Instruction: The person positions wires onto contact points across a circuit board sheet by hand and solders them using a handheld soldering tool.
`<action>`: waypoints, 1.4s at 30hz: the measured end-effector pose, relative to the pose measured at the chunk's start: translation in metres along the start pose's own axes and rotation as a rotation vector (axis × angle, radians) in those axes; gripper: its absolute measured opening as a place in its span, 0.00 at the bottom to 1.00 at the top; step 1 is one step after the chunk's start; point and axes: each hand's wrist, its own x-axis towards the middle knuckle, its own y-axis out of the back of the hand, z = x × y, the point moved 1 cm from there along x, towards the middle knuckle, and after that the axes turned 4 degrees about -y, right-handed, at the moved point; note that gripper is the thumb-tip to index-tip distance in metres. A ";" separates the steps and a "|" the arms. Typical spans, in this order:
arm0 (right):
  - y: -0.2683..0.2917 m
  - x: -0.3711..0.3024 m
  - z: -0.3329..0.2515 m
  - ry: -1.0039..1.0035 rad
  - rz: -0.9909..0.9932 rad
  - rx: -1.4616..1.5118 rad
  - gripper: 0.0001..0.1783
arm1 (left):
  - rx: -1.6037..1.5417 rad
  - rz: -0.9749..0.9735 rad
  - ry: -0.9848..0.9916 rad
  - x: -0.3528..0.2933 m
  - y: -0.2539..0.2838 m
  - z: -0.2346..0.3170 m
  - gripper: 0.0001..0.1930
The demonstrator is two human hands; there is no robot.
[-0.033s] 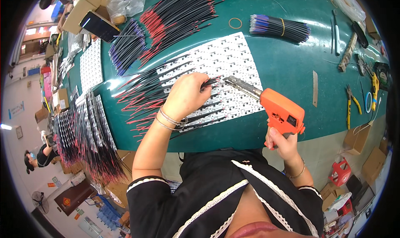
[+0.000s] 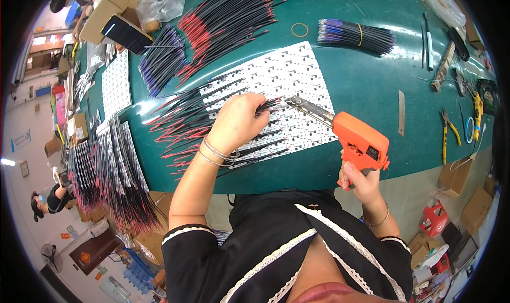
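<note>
Over a white circuit board panel [image 2: 297,64], my left hand [image 2: 241,117] is closed around a small bunch of thin black wires [image 2: 272,103], their ends sticking out past the fingers. My right hand [image 2: 359,180] grips the handle of an orange soldering gun [image 2: 361,138]. Its metal nozzle [image 2: 305,107] points left and stops just short of those wire ends; whether the tip touches anything is too small to tell. Many black wires with red ends [image 2: 178,125] lie across the panel's left part and reach beyond its edge, partly covered by my left hand and forearm.
Wire bundles, red-tipped [image 2: 228,21], purple-tipped [image 2: 162,58] and banded [image 2: 356,36], lie at the back. Wired panels [image 2: 114,165] overhang the left edge near a phone [image 2: 126,33]. To the right are a metal strip [image 2: 401,113] and yellow-handled pliers [image 2: 449,135].
</note>
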 end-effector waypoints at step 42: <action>-0.012 0.021 -0.014 -0.063 -0.046 -0.070 0.07 | -0.009 0.266 0.008 -0.001 -0.007 -0.007 0.06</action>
